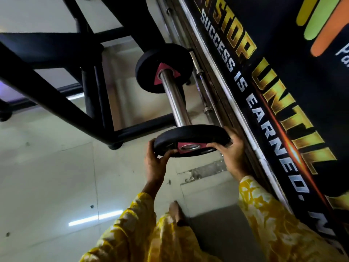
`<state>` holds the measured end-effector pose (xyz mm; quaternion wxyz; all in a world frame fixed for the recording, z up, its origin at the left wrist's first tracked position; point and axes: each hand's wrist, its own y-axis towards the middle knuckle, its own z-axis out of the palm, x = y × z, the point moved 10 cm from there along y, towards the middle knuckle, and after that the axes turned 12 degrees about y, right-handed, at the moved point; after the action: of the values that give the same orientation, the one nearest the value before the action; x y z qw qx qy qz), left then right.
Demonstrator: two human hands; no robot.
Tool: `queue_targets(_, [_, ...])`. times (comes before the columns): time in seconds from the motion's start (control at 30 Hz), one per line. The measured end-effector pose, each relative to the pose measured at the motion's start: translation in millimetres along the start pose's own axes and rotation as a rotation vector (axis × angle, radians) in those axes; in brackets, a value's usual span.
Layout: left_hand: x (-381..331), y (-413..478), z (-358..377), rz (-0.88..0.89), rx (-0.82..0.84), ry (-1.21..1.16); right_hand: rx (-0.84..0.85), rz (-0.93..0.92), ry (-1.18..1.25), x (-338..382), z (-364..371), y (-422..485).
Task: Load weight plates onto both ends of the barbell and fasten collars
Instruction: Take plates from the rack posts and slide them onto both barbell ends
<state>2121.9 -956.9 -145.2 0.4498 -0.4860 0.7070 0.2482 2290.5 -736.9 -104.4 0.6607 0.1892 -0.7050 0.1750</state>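
Both hands, the left hand (155, 162) at eight o'clock and the right hand (230, 154) at three, are clamping the black rubber weight plate with red hub (190, 142), threading it onto the chrome barbell sleeve (174, 100). Next, it likely needs sliding toward the matching black plate (151, 65) already seated at twelve o'clock.

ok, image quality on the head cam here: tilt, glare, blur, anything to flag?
Head view: frame heavily rolled and wide-angle, so the banner runs diagonally; dim overall, with streak glare on the floor tiles; the barbell sleeve shows bright highlights; both hands, left and right, and the plate are slightly soft.
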Motion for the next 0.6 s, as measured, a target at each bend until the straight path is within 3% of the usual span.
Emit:
queue_targets(0.23, [-40.1, -70.4, -70.9, 0.020, -0.062, -0.048, 0.046, -0.093, -0.049, 73.5, -5.0, -62.7])
queue_targets(0.47, [-76.2, -142.4, -207.3, 0.069, -0.301, -0.069, 0.245, -0.394, -0.085, 199.8, 60.7, -128.9])
queue_targets(0.6, [-81.7, -181.9, -286.3, 0.068, -0.455, -0.032, 0.377, -0.426, -0.062, 246.8, 112.5, -169.3])
